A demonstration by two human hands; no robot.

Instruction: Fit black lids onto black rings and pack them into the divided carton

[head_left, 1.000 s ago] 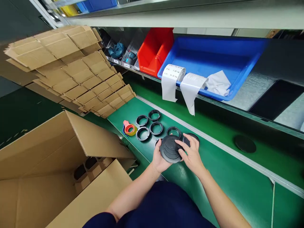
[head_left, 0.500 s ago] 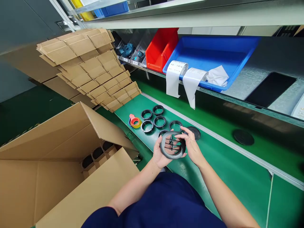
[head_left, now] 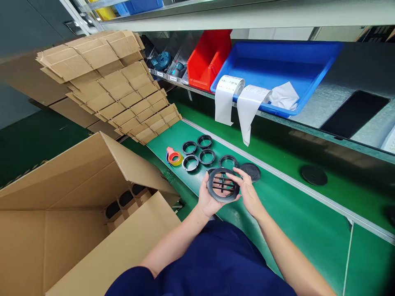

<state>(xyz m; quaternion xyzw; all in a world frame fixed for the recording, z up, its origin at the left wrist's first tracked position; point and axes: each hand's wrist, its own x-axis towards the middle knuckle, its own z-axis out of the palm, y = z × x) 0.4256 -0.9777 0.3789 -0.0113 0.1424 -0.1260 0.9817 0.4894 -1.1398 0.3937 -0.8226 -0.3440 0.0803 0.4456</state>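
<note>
Green bench [head_left: 296,230], grille ring [head_left: 222,185] between fingers [head_left: 237,172]

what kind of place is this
Probably a factory assembly or packing bench: black plastic rings laid out on a green work surface, parts bins on the shelf, and a stack of cardboard dividers.

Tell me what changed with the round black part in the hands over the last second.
The round black part was turned over: its solid face showed a second ago, now its slatted open side faces the camera. The left hand and right hand kept hold throughout. The black rings, tape roll and black disc lie as before.
</note>
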